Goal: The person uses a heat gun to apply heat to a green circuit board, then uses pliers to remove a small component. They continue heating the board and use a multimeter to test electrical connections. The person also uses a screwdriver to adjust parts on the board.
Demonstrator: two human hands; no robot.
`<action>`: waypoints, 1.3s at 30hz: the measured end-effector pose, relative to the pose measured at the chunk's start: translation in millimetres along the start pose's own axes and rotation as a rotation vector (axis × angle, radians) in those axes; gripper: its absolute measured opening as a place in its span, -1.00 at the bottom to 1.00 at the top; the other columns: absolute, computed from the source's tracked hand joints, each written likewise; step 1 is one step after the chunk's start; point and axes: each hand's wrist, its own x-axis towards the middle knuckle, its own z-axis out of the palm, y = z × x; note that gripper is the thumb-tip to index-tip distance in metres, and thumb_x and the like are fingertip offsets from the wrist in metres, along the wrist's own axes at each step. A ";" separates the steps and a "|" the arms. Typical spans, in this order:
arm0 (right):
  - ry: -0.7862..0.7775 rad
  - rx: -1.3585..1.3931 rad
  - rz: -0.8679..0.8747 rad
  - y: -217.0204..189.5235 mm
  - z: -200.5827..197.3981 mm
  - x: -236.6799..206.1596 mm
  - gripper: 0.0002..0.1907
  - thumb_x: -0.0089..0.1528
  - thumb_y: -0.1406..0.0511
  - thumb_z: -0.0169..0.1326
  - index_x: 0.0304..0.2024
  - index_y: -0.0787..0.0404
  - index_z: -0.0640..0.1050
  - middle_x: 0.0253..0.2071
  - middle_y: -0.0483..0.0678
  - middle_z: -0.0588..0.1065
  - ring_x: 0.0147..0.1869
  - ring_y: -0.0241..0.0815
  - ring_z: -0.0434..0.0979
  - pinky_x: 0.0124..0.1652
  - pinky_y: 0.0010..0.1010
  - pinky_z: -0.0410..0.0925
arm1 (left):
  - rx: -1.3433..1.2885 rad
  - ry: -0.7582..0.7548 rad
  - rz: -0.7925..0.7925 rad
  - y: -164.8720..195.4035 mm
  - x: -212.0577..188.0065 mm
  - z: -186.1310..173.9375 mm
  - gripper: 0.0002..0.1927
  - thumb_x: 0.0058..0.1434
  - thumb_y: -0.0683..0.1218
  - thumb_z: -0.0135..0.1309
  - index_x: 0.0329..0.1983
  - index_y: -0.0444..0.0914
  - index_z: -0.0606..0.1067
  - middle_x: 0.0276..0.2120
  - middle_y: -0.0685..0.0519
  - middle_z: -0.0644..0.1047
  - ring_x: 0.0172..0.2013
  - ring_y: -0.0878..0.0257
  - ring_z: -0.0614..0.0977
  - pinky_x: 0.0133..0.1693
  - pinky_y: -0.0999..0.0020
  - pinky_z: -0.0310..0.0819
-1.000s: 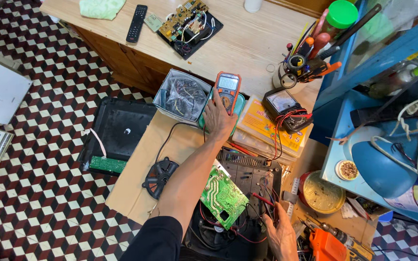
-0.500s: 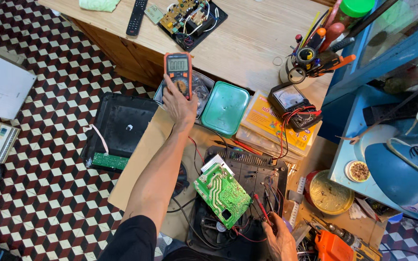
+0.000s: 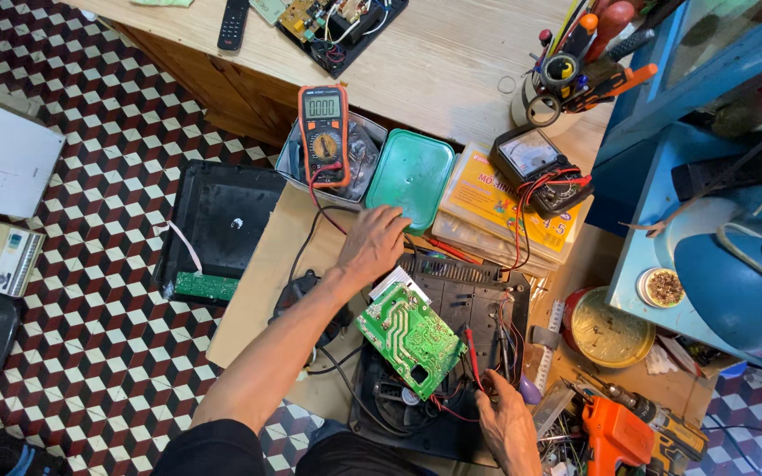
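Observation:
An orange digital multimeter [image 3: 324,132] lies on an open metal tin [image 3: 365,163] at the workbench edge, and its red and black leads trail down toward me. My left hand [image 3: 372,242] rests empty on the low wooden table, fingers apart, just above a green circuit board [image 3: 412,338]. The board lies tilted on a black appliance chassis [image 3: 465,304]. My right hand [image 3: 506,425] is at the chassis's near edge, closed on a red test probe [image 3: 472,350] whose tip points up beside the board.
A teal lid [image 3: 409,181], an analogue meter [image 3: 535,167] on yellow boxes, a cup of tools [image 3: 566,75], a round tin [image 3: 612,326] and an orange drill [image 3: 623,432] crowd the right. A black cover [image 3: 222,229] lies on the tiled floor at left.
My left hand carried the multimeter leftward, set it down on the metal tin, let go and drew back toward the circuit board. My right hand stayed by the chassis.

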 end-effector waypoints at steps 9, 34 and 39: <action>0.018 -0.020 0.065 -0.4 0.8 -0.9 -0.47 0.23 0.15 0.11 0.24 0.12 0.47 0.10 0.20 0.54 0.18 0.17 0.56 0.14 -0.17 0.40 | -0.012 0.063 -0.337 14.3 -46.1 0.2 -0.73 0.31 0.08 0.18 -0.12 -0.19 0.53 -0.19 -0.03 0.61 -0.07 -0.01 0.60 0.03 0.01 0.41; 0.048 0.067 -0.048 -28.4 0.9 -21.8 -0.48 0.22 0.08 0.09 0.16 0.19 0.52 0.07 0.17 0.58 0.11 0.19 0.60 0.07 -0.16 0.42 | -0.496 0.254 -0.967 44.1 -27.5 39.9 -0.43 0.22 0.12 0.28 0.10 -0.32 0.39 -0.09 -0.17 0.56 -0.07 -0.02 0.57 -0.03 0.08 0.43; 0.018 0.208 0.003 -28.1 12.4 -20.9 -0.51 0.26 0.13 0.05 0.18 0.20 0.51 0.02 0.19 0.59 0.10 0.12 0.60 0.07 -0.20 0.40 | -0.090 -0.046 -0.532 35.9 -86.2 13.9 -0.66 0.25 0.04 0.20 -0.06 -0.29 0.55 -0.16 -0.17 0.60 -0.11 -0.14 0.61 -0.11 -0.01 0.47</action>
